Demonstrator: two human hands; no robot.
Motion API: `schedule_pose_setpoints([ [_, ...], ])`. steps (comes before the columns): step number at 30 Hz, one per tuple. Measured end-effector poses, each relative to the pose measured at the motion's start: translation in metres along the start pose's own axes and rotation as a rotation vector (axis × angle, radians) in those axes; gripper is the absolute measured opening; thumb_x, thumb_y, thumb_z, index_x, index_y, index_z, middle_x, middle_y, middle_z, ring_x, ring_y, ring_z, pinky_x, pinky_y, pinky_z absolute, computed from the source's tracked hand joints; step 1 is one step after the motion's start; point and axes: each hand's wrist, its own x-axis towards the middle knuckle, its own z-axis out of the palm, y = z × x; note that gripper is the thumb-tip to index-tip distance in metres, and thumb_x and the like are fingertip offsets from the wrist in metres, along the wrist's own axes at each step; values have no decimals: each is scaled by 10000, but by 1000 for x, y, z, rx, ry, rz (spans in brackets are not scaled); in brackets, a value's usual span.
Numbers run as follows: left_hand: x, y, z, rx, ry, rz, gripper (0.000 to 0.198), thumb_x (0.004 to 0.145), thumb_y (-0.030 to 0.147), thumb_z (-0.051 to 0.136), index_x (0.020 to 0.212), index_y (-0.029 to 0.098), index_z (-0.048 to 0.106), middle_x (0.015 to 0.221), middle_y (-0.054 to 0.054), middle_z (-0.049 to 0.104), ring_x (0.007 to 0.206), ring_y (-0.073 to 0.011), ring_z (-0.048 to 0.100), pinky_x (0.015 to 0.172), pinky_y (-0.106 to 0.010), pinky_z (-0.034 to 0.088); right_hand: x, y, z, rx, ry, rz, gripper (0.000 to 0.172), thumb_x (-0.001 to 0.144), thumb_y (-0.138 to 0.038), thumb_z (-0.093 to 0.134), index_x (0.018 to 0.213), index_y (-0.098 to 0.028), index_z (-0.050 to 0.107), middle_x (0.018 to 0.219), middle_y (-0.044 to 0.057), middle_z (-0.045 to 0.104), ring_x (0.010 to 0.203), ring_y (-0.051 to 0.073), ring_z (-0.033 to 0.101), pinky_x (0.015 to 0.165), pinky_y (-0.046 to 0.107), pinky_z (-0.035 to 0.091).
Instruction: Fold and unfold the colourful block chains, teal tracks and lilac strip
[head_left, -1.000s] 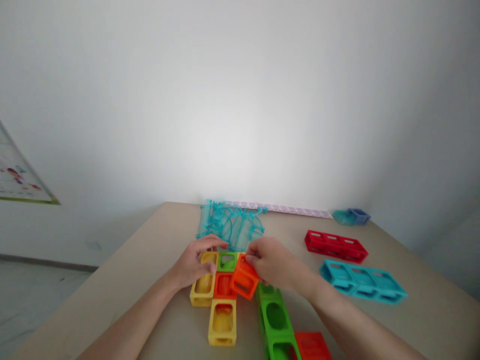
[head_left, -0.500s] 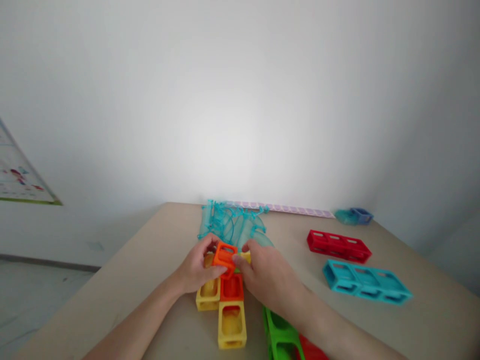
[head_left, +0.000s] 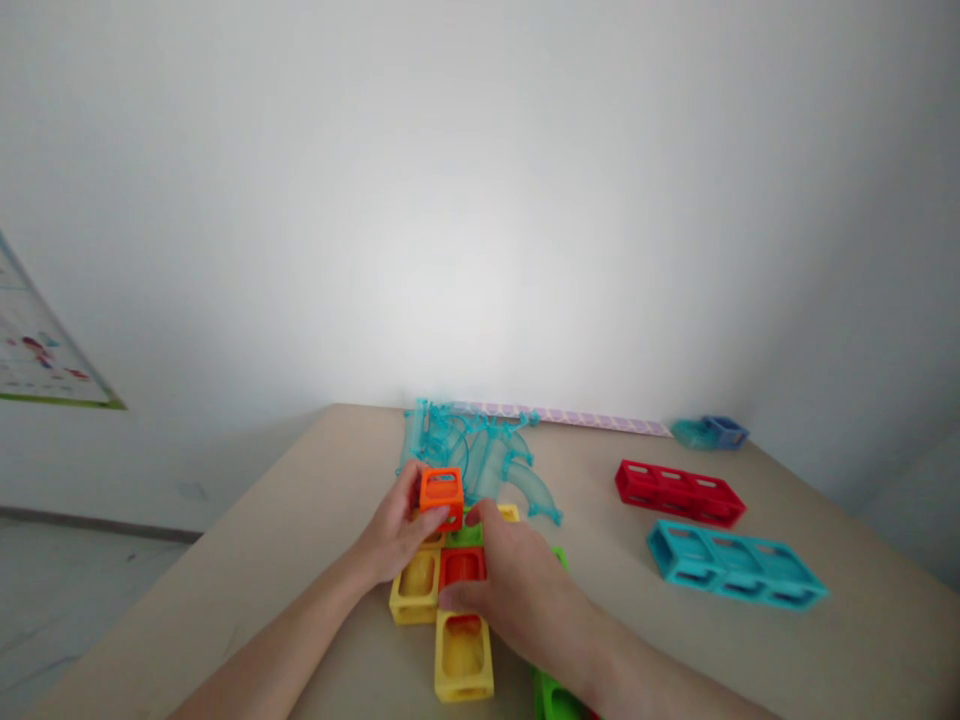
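The left hand [head_left: 394,535] has its grip closed around a small orange cube [head_left: 442,494], which sits on top of the block cluster [head_left: 442,590] on the table [head_left: 300,520]. The right hand [head_left: 517,590] lies flat on the cluster at 4 o'clock from the cube, fingers spread and holding nothing. Clear teal tubes [head_left: 487,455] lie at 1 o'clock, and a red bar [head_left: 679,492] and a cyan bar [head_left: 735,565] at 3 o'clock, well apart.

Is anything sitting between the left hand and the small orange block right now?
Nothing visible: the left hand already has its fingers on the small orange block, which sits atop the block cluster.
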Motion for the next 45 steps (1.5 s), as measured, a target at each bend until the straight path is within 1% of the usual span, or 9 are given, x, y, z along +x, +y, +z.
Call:
schedule_pose_setpoints([
  [6,0,-2,0,-8,27,-15,190,846,328,568,885,214,421,774,49,459,709,-117,444,673,-232,397,-2,-5,8,34,48,-11,496,624,-200,693,1083,-218,506,868,57,683,800,253,651,583,267,354],
  [12,-1,1,0,-14,22,-16,181,843,319,556,886,209,419,778,42,458,705,-119,442,666,-239,401,-3,-1,9,85,121,-89,471,698,-87,504,1155,-202,493,790,31,661,746,205,623,587,262,334],
  [19,1,1,0,18,77,-4,165,843,331,549,876,205,447,766,39,464,707,-125,459,672,-237,409,-2,1,-9,96,115,-145,443,725,-96,494,1146,-208,577,709,12,641,654,180,584,550,257,316],
  [23,3,-1,1,-9,119,-20,158,851,343,548,876,203,480,759,38,491,712,-131,484,681,-242,429,2,5,-21,161,101,-205,297,788,-149,488,1006,-242,668,740,4,662,671,159,584,588,248,367],
  [28,5,-2,1,9,213,-66,160,854,353,534,871,194,534,771,20,563,731,-151,534,705,-260,461,4,8,-27,70,41,-162,136,710,-122,578,779,-211,654,731,8,644,668,149,567,560,235,347],
  [33,5,-2,0,43,201,-50,179,858,374,535,842,196,541,754,19,574,758,-164,558,707,-260,466,3,9,-27,-63,21,-252,77,690,-146,638,747,-197,628,767,22,652,713,164,572,589,248,338],
  [38,3,-5,-1,-8,277,-120,271,881,469,486,892,202,531,763,13,603,706,-166,581,684,-276,470,1,13,-15,-171,60,-341,29,746,-170,635,747,-192,616,786,34,660,728,178,598,595,257,331],
  [41,3,-7,0,-51,285,-167,318,898,512,429,903,206,516,744,6,629,666,-176,599,654,-292,478,-2,11,-8,-209,78,-394,42,773,-154,615,770,-196,611,776,18,645,697,164,589,576,254,310],
  [45,2,-7,4,-106,234,-166,284,892,494,452,886,213,491,693,30,587,608,-152,566,590,-271,467,-4,6,-5,-293,111,-528,193,804,-38,498,809,-203,599,790,5,619,626,131,540,545,256,274],
])
